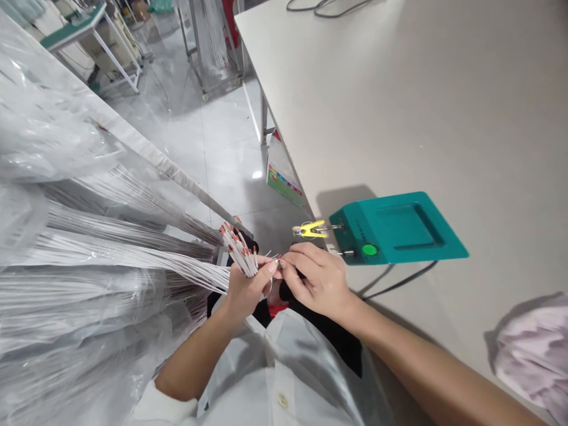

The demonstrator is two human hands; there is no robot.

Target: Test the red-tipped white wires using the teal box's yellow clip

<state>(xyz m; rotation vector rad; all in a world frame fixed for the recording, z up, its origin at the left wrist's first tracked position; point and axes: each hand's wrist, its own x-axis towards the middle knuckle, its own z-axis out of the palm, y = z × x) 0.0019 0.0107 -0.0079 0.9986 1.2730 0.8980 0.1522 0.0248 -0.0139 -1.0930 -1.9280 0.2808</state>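
Observation:
My left hand (pixel 248 287) is closed around a bundle of thin white wires (pixel 239 251) whose ends are reddish-brown. Thumb and forefinger of that hand pinch at a wire end. My right hand (pixel 315 275) meets it there, its fingers pressed together at the same small spot; what lies between the fingertips is too small to make out. Just beyond the right hand is a teal device (pixel 399 231) with a green button (pixel 370 249) at the table's edge. A yellow clip (pixel 309 229) sits on a metal prong of the device, above my right knuckles.
Long bundles of white wire (pixel 110 251), partly wrapped in clear plastic (pixel 48 130), hang over a rail (pixel 164 163) on the left. A pale table (pixel 399 106) fills the right, with a pink cloth (pixel 536 349) and black cable (pixel 399 281). A printed box (pixel 284 177) stands below its edge.

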